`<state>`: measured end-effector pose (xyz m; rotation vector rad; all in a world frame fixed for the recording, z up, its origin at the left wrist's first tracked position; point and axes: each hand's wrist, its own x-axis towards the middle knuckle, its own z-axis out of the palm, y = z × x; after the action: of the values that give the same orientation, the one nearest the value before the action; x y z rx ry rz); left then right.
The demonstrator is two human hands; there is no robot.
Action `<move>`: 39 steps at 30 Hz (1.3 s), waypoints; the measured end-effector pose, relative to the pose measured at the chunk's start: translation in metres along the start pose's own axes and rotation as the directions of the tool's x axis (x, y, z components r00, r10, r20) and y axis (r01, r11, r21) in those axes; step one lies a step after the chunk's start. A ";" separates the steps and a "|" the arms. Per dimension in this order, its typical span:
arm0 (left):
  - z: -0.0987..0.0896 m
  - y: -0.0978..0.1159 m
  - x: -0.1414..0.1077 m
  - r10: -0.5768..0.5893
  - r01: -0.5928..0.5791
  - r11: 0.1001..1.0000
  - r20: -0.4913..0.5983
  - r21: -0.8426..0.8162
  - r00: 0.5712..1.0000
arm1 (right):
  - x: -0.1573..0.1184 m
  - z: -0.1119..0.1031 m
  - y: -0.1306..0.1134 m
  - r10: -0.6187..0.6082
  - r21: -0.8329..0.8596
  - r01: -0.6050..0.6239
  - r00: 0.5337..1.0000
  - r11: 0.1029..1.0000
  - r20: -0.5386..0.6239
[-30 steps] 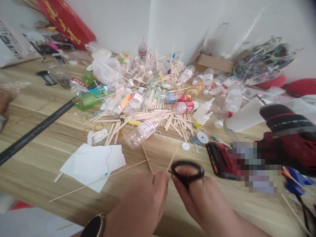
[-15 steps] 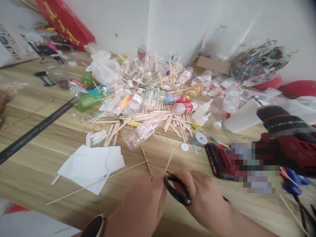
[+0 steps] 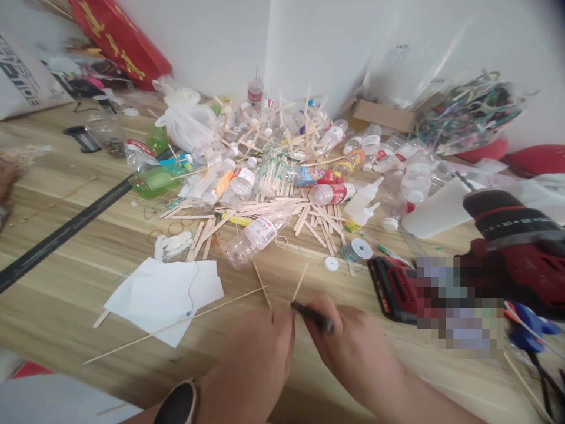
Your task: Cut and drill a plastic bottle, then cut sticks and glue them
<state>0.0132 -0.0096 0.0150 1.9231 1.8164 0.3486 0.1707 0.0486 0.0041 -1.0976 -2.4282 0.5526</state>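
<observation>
My left hand (image 3: 253, 347), with a watch on its wrist, is closed low over the table at bottom centre. Two thin wooden sticks show beyond the hands: the left stick (image 3: 262, 284) rises from behind my left knuckles. The right stick (image 3: 301, 281) stands out between the hands, by the scissors' tip. My right hand (image 3: 353, 347) is closed on black-handled scissors (image 3: 313, 317), seen edge-on and pointing at my left fingers. Their blades are mostly hidden. A long bamboo skewer (image 3: 207, 312) lies left of the hands, across white paper (image 3: 154, 294).
Plastic bottles (image 3: 260, 232) and many craft sticks (image 3: 304, 221) are heaped behind the hands. A thread spool (image 3: 356, 250) stands right of centre. A red and black power drill (image 3: 507, 247) and its battery (image 3: 391, 291) are at right. A black strip (image 3: 66, 229) crosses the left side.
The scissors have turned in my right hand, from an open loop facing me to edge-on. The right stick has shifted slightly left. My left hand stays almost in place.
</observation>
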 end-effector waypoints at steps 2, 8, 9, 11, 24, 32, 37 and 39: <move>0.001 -0.001 0.001 0.085 -0.089 0.978 0.030 0.188 0.996 | 0.004 0.000 -0.007 0.198 0.240 -0.238 0.963 0.941 0.181; -0.003 -0.017 0.015 -0.028 0.036 0.995 -0.084 0.088 0.996 | 0.002 -0.002 -0.008 0.174 0.203 -0.185 0.982 0.962 0.071; -0.005 -0.019 0.018 -0.132 0.131 0.991 -0.099 -0.007 0.986 | 0.000 -0.002 -0.004 0.058 0.039 -0.056 0.997 0.998 -0.052; -0.010 -0.023 0.021 -0.191 0.179 0.974 -0.078 -0.140 0.979 | -0.002 -0.005 0.001 -0.119 -0.198 0.085 0.979 0.976 -0.164; -0.006 -0.013 0.006 -0.110 0.125 0.818 0.061 -0.562 0.992 | 0.003 -0.003 -0.006 -0.168 -0.288 0.134 0.981 0.948 -0.098; -0.005 -0.009 0.006 -0.133 0.137 0.860 0.045 -0.491 0.990 | 0.005 -0.005 -0.005 -0.255 -0.423 0.197 0.963 0.884 -0.086; -0.005 -0.010 0.005 -0.099 0.084 0.902 -0.014 -0.424 0.995 | 0.005 -0.007 -0.005 -0.325 -0.489 0.249 0.943 0.836 -0.077; -0.004 -0.011 0.004 -0.054 0.020 0.930 -0.084 -0.366 0.995 | 0.004 -0.010 -0.004 -0.372 -0.508 0.304 0.927 0.806 -0.036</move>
<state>0.0019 -0.0049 0.0128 1.6354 1.6986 0.7202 0.1708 0.0511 0.0155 -0.8002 -2.6243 -0.2760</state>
